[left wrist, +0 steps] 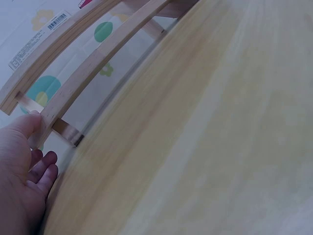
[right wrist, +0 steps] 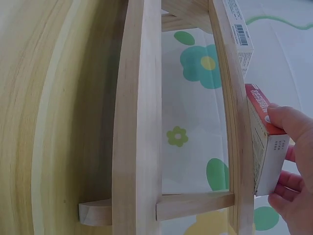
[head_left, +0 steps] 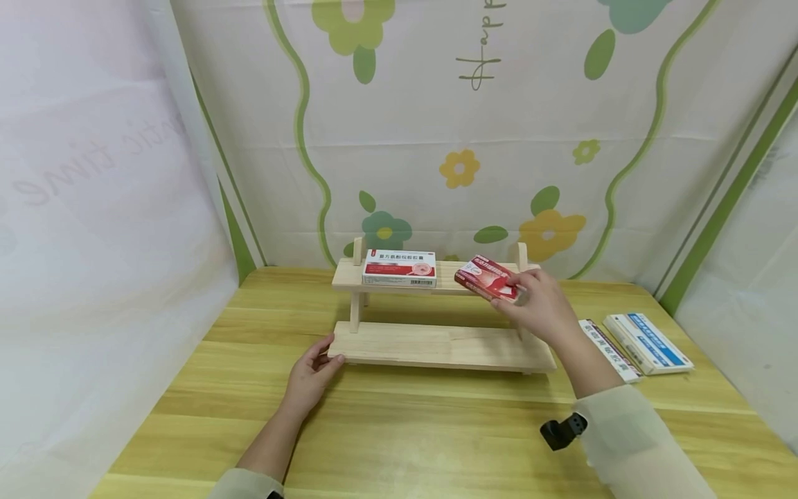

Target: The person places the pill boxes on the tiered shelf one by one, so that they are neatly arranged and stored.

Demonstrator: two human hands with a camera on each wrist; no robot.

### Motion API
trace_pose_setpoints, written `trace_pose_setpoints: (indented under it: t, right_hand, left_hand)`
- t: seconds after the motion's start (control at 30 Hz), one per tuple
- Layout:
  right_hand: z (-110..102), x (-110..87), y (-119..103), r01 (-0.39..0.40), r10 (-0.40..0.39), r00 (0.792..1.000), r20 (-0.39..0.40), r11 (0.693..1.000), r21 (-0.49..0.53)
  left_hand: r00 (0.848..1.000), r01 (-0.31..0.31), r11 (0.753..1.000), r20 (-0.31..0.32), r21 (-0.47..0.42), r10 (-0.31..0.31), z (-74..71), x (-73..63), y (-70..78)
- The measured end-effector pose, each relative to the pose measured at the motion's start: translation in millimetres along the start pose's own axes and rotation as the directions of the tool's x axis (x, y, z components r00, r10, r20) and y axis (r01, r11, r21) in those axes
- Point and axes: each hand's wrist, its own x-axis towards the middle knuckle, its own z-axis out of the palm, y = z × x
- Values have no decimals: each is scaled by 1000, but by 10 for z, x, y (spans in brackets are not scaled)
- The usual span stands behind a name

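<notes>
A two-tier wooden rack (head_left: 439, 344) stands on the table. My left hand (head_left: 309, 380) grips the left end of its lower board, and the left wrist view shows the thumb against the board (left wrist: 93, 61) with the other fingers curled below. In my right hand (head_left: 541, 305) is a red medicine box (head_left: 488, 278), pinched by its right end and tilted over the right part of the upper board. The right wrist view has this box (right wrist: 266, 142) right at the board's edge. A white and red medicine box (head_left: 400, 268) lies on the upper board's left half.
To the right of the rack, a white box with dark lettering (head_left: 614, 357) and a white and blue box (head_left: 648, 343) lie on the wooden table (head_left: 386, 436), partly behind my right forearm. A flower-printed cloth (head_left: 399, 125) hangs behind the rack, with more cloth at both sides.
</notes>
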Motion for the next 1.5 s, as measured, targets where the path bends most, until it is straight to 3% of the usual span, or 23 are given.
trace_pose_setpoints:
  t: [0.37,0.7,1.33,1.5]
  right_hand:
    - [55,22,82,47,-47,999,-14,998,37]
    - [104,74,90,4,-2,1000,-20,997,78]
    - [137,185,94,-5,11,998,-66,995,95]
    - [111,154,92,-25,30,999,-37,991,131]
  left_hand:
    - [1000,-4,1000,2,5,4,-2,-11,1]
    - [1000,-4,1000,-1,4,4,-1,-14,-6]
    - [1000,-24,1000,-2,7,24,0,-1,-4]
    - [1000,-20,1000,-1,5,20,-1,-3,-3]
